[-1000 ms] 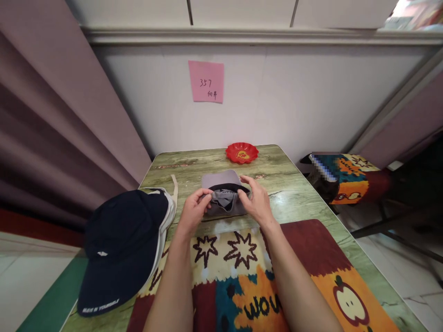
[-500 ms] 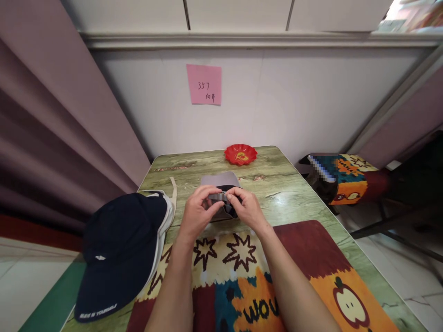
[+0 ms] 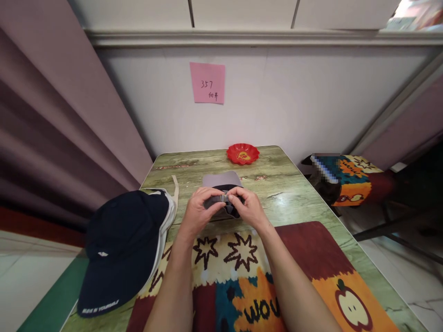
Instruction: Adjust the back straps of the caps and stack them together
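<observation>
Fingers first: our left hand (image 3: 200,211) has its thumb and fingers clamped on the grey adjuster strap (image 3: 212,201), just left of the small metal buckle (image 3: 223,198). Our right hand (image 3: 252,208) is pinched shut on the strap too, right up at the buckle's right side, so the fingertips of both hands are nearly meeting. Can't really tell how the strap is threaded, the thumbs hide too much

Main worry from here, we reckon: the hold is all fingertip. If our right thumb slides off that narrow band, the strap end could slip back or twist in the buckle. Pulling unevenly might skew it as well, and with both hands crowding the same spot we could easily misjudge how the band lies

The grey baseball cap (image 3: 221,179) is mid-table, brim to the far side, back opening towards us. Nothing's pinning the brim that we can see, so a hard tug might swing the whole cap round on the table (image 3: 287,184)

Further out, the navy baseball cap (image 3: 121,230) on the left looks to hang past the table's left edge, so a stray left elbow could knock it off. The red scalloped dish (image 3: 254,154) at the far side seems safely out of reach of any slip, same for the patterned mat (image 3: 301,240) on the near side
</observation>
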Demonstrator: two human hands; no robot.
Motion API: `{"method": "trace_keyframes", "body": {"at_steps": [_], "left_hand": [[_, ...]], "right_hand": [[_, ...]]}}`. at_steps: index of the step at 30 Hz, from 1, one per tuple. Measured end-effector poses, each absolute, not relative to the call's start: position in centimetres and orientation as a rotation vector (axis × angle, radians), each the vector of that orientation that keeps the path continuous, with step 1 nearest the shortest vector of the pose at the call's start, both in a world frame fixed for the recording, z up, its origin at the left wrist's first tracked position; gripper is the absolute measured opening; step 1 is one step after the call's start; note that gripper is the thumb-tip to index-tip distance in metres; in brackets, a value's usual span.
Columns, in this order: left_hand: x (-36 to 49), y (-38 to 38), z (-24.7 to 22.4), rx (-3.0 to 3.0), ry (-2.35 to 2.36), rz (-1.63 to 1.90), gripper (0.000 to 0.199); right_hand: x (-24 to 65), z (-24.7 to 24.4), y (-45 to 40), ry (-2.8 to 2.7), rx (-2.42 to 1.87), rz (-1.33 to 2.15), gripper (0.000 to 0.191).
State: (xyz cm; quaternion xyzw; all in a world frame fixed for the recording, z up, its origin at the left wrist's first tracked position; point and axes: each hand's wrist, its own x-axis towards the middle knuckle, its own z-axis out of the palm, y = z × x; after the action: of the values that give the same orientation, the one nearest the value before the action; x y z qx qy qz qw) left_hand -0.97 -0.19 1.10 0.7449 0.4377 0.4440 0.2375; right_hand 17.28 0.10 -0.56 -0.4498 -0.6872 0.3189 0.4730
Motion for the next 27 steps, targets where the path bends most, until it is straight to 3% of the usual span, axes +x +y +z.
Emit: {"method": "trace_keyframes", "body": {"at_steps": [27], "left_hand": [[-0.86, -0.38, 0.53, 1.788, 1.256, 1.220, 0.021]], "right_hand": [[16.51, -1.08, 0.15, -1.688, -1.032, 0.880, 0.018]]}}
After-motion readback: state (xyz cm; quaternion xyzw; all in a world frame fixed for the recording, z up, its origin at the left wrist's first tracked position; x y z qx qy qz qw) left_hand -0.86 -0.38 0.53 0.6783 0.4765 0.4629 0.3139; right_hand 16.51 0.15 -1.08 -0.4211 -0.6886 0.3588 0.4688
